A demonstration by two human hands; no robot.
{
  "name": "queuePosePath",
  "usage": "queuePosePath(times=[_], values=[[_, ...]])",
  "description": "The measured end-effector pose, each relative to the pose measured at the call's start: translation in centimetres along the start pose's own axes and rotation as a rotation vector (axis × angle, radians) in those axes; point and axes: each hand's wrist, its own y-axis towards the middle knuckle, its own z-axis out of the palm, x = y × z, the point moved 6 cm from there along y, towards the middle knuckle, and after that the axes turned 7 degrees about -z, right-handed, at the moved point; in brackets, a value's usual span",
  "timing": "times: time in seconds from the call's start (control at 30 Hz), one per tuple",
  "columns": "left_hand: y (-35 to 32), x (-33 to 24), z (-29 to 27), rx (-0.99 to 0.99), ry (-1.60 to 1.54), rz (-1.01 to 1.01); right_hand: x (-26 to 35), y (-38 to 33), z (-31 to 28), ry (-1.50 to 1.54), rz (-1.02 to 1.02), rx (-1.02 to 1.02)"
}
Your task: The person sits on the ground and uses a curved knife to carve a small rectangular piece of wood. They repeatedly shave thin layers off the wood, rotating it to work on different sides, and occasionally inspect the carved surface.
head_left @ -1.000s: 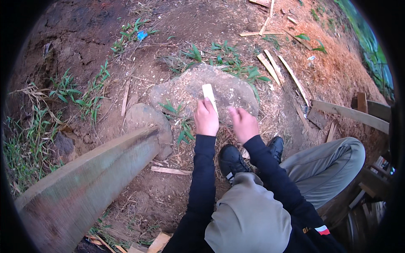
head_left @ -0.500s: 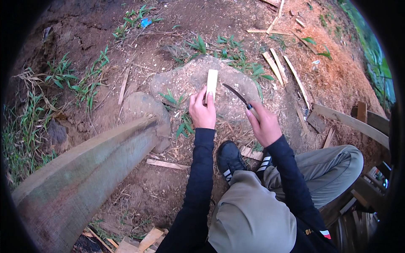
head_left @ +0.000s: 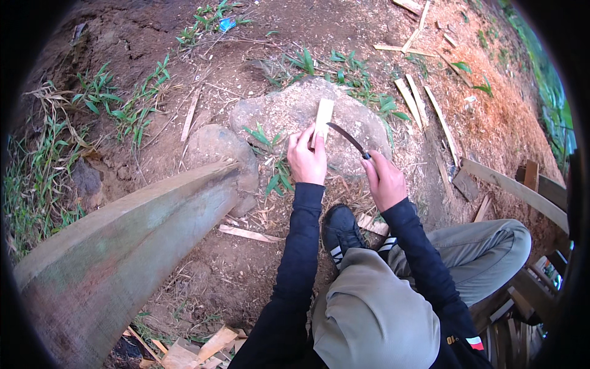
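Observation:
A short pale wooden block [head_left: 324, 113] stands over a flat stone [head_left: 264, 114] strewn with shavings. My left hand [head_left: 307, 157] is closed round the block's lower end, thumb along its face. In my right hand [head_left: 386, 179] is a knife [head_left: 349, 136] with a dark, curved blade, its handle mostly hidden by my closed fingers. The blade's tip reaches the right side of the block, near my left thumb; whether it touches cannot be told.
A thick timber beam [head_left: 132, 230] slants in from the lower left, ending by a smaller rock [head_left: 222, 150]. Wood strips [head_left: 442, 123] and orange sawdust [head_left: 485, 101] lie at the right. Offcuts [head_left: 212, 346] are piled at the lower left. My shoe [head_left: 342, 232] is below my hands.
The knife has come closer to the wooden block, its tip now at the block's edge instead of apart from it. The whole view has shifted slightly.

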Motion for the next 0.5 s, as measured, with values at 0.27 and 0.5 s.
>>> queuePosePath(times=[0.27, 0.5], values=[[0.3, 0.0, -0.2, -0.009, 0.034, 0.046, -0.1, -0.7, 0.2, 1.022, 0.866, 0.338], [0.8, 1.2, 0.7, 0.059, -0.205, -0.06, -1.9, 1.7, -2.8, 0.417, 0.125, 0.239]])
